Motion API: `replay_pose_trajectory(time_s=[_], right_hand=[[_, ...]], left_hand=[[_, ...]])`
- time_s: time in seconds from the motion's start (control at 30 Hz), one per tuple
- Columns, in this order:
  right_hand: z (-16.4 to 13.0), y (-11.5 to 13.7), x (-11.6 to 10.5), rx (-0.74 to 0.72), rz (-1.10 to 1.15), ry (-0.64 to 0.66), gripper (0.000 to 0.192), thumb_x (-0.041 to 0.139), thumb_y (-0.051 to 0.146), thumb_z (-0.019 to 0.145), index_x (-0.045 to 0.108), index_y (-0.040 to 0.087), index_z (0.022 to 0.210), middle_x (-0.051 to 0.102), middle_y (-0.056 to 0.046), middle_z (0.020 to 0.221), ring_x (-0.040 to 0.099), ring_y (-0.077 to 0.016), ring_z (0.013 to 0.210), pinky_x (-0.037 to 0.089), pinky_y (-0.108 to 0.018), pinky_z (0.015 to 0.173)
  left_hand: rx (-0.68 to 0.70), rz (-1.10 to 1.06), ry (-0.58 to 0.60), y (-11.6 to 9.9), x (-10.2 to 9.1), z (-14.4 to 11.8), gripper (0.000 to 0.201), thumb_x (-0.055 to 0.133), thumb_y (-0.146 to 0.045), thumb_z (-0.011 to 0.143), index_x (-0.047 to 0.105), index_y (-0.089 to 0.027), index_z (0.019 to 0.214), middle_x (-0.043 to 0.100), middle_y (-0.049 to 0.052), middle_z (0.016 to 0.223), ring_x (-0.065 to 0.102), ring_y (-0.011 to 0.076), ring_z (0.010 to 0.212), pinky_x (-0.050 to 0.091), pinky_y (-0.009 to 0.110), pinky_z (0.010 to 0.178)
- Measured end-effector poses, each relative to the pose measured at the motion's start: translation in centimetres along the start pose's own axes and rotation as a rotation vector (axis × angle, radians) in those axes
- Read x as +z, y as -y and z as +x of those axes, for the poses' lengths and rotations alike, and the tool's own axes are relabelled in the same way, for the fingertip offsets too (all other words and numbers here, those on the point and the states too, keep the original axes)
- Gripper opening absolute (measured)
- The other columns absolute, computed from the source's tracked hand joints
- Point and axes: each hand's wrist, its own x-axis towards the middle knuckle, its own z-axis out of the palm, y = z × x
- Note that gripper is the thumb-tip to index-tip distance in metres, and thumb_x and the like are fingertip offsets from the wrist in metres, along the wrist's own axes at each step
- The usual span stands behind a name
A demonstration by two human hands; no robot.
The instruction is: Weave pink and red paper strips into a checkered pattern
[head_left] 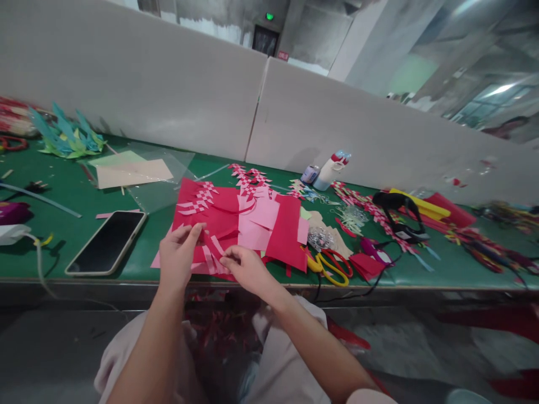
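Soft, even overhead light leaves faint shadows on the green surface [126, 252], while wide-angle bending and blur smear the edges toward three o'clock.

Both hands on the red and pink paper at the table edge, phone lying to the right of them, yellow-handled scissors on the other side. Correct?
Not quite. The head view shows the phone lying to the left of the hands, not the right. The rest stands: the left hand and right hand are on the red and pink paper at the table edge, with the yellow-handled scissors on the other side.
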Motion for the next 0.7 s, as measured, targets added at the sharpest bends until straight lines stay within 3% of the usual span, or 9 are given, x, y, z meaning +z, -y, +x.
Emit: replay_pose_trajectory(time_s=[0.13,0.27,0.4,0.5,0.7], right_hand=[[0.2,0.2,-1.0,-0.022,-0.045,0.104,0.023,0.056,0.038,0.086,0.065,0.018,0.079,0.067,-0.001,0.069,0.061,-0.0142,0.065,0.043,-0.025,0.062],[1.6,1.6,-2.9,-0.131,-0.038,-0.046,0.03,0.051,0.04,0.09,0.069,0.018,0.097,0.072,-0.006,0.093,0.064,-0.0166,0.083,0.046,-0.028,0.074],[2.9,2.6,-3.8,-0.214,0.076,0.02,0.025,0.063,0.036,0.081,0.071,0.016,0.094,0.072,-0.006,0.09,0.064,-0.0155,0.08,0.048,-0.026,0.072],[3.3,2.9,-4.0,-0.205,0.122,0.093,0.016,0.067,0.029,0.075,0.071,0.015,0.08,0.07,-0.003,0.075,0.062,-0.0137,0.069,0.048,-0.025,0.066],[3.5,3.0,-4.2,-0.142,0.165,0.035,0.014,0.066,0.027,0.073,0.069,0.013,0.075,0.068,-0.002,0.068,0.06,-0.0115,0.063,0.047,-0.024,0.064]], left_hand=[[0.038,0.125,0.131,-0.1,-0.3,0.0,0.031,0.071,-0.046,0.069,0.075,-0.017,0.079,0.064,0.0,0.063,0.055,0.013,0.059,0.045,0.024,0.059],[0.087,0.306,0.37,-1.2,-0.7,-0.5,0.029,0.069,-0.043,0.072,0.068,-0.017,0.06,0.053,-0.002,0.053,0.045,0.0111,0.054,0.035,0.022,0.052],[0.093,0.391,0.592,-1.8,-0.4,-1.1,0.03,0.065,-0.043,0.075,0.065,-0.017,0.059,0.049,-0.002,0.052,0.04,0.0105,0.052,0.031,0.022,0.049],[0.077,0.393,0.643,-1.8,-0.1,-1.3,0.03,0.064,-0.044,0.074,0.067,-0.016,0.062,0.052,-0.002,0.053,0.042,0.0108,0.051,0.031,0.022,0.048],[0.038,0.379,0.668,-1.9,-0.1,-1.3,0.028,0.066,-0.043,0.073,0.069,-0.015,0.072,0.062,0.0,0.063,0.05,0.0125,0.058,0.039,0.022,0.055]])
